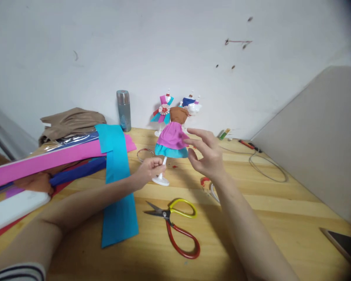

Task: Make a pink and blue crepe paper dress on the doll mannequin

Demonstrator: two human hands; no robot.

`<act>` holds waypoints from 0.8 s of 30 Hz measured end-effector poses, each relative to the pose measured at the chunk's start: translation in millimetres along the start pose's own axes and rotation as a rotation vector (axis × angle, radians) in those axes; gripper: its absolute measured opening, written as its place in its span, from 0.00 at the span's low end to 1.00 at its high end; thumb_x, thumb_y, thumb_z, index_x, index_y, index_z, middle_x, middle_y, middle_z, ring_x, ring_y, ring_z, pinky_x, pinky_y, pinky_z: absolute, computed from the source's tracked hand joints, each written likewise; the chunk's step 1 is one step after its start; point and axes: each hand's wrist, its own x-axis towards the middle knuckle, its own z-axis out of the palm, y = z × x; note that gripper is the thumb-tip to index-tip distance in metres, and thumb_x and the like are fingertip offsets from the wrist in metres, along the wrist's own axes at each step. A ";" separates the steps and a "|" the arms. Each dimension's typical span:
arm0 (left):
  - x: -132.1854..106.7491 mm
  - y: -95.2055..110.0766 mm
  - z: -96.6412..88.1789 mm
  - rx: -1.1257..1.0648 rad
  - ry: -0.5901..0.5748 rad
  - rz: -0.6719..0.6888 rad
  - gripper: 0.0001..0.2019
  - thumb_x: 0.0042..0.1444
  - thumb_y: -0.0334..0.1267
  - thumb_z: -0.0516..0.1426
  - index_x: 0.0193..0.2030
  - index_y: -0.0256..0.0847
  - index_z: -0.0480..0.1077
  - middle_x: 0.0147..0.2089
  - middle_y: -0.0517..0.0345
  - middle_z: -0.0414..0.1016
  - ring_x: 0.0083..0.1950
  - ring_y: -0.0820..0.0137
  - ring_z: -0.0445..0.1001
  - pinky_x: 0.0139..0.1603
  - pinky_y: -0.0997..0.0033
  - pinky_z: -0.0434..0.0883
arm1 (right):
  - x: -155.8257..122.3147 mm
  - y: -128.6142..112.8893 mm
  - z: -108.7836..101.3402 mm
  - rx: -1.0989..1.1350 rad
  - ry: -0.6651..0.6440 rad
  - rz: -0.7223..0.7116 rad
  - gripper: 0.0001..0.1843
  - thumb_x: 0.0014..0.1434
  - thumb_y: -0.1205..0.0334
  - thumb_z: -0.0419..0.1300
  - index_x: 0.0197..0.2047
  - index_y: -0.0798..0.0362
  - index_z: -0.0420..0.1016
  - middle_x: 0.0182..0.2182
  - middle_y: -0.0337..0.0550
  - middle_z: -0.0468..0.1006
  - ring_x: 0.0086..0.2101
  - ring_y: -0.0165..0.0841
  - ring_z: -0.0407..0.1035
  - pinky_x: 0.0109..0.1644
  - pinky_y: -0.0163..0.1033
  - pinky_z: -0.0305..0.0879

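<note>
A small dress form wears a brown bodice [179, 115] above a layered skirt [172, 134], pink over turquoise. Its white stand [160, 180] has a round base at the table. My left hand [150, 169] is closed around the stand's post, below the skirt. On the skirt's right side is my right hand [207, 150], with fingers apart and curved; whether its fingertips touch the fabric I cannot tell. Scissors [165, 214] with one yellow and one red handle lie nearer to me, blades apart. A long turquoise strip [119, 218] lies left of them.
More dressed forms, one with a rosette [164, 109], stand behind. A grey flask [123, 111] stands against the wall. Pink fabric [61, 156] and a brown cloth [76, 121] are piled left. At right lie a cable [259, 169], a green box [224, 134] and a dark flat object [343, 244].
</note>
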 end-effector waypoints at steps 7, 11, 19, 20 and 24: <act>-4.7 -0.5 3.0 -0.062 -0.094 -0.014 0.26 0.47 0.60 0.64 0.27 0.36 0.66 0.24 0.60 0.68 0.23 0.79 0.62 0.23 0.77 0.54 | 1.1 5.9 -1.1 0.032 0.042 -0.018 0.10 0.58 0.72 0.60 0.39 0.47 0.75 0.47 0.49 0.80 0.48 0.43 0.75 0.49 0.54 0.72; -5.6 1.7 3.0 -0.141 -0.116 -0.049 0.27 0.45 0.61 0.65 0.29 0.37 0.66 0.26 0.59 0.70 0.24 0.77 0.65 0.26 0.77 0.59 | 3.8 3.9 -6.8 0.078 -0.015 -0.077 0.14 0.55 0.75 0.58 0.42 0.50 0.75 0.49 0.54 0.78 0.50 0.44 0.73 0.50 0.53 0.72; -4.0 -3.4 -0.4 -0.092 -0.161 -0.030 0.28 0.46 0.63 0.65 0.29 0.37 0.66 0.25 0.60 0.69 0.22 0.79 0.62 0.23 0.77 0.54 | 4.4 5.5 -5.7 0.129 -0.018 0.043 0.07 0.60 0.70 0.59 0.35 0.49 0.74 0.45 0.49 0.81 0.48 0.41 0.75 0.50 0.52 0.72; -3.5 -4.9 -0.9 -0.083 -0.164 -0.029 0.28 0.46 0.63 0.65 0.28 0.36 0.66 0.24 0.60 0.69 0.22 0.79 0.62 0.23 0.77 0.54 | 4.6 4.6 -6.5 0.154 -0.006 0.077 0.06 0.61 0.70 0.59 0.35 0.49 0.74 0.44 0.49 0.81 0.47 0.41 0.75 0.49 0.51 0.72; -2.2 -8.4 -2.2 -0.060 -0.190 -0.036 0.27 0.46 0.62 0.65 0.27 0.36 0.66 0.24 0.60 0.69 0.23 0.79 0.63 0.23 0.77 0.55 | 5.4 1.1 -11.5 0.215 0.039 0.200 0.06 0.62 0.69 0.58 0.36 0.50 0.74 0.38 0.47 0.81 0.41 0.39 0.77 0.45 0.47 0.72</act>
